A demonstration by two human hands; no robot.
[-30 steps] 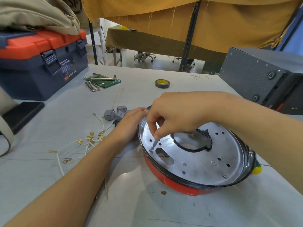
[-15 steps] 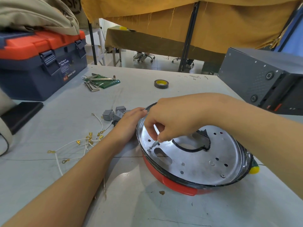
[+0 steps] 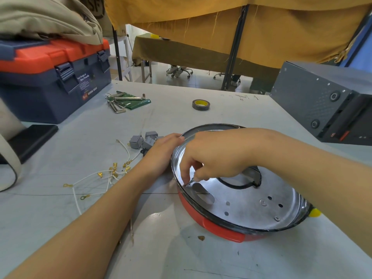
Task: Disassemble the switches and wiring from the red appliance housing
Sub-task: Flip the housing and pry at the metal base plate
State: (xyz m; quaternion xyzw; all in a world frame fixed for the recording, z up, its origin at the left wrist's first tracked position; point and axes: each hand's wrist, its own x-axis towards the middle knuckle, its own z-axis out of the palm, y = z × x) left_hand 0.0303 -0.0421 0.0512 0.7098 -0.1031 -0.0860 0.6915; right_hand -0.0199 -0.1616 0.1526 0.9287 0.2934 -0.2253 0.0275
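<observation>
Switches (image 3: 145, 140), maybe three; right hand (image 3: 216, 158) pinching screw (image 3: 190, 181).

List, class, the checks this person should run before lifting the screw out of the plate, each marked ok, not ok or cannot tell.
1. Right hand fingers pinch the screw: ok.
2. Screw fully loose from the plate: cannot tell; its tip is too small to see.
3. Left hand steadies the housing at its rim: ok.
4. Housing sits flat on the table: ok.
5. Switches and wires already out, lying on the table left of the housing: ok.
</observation>
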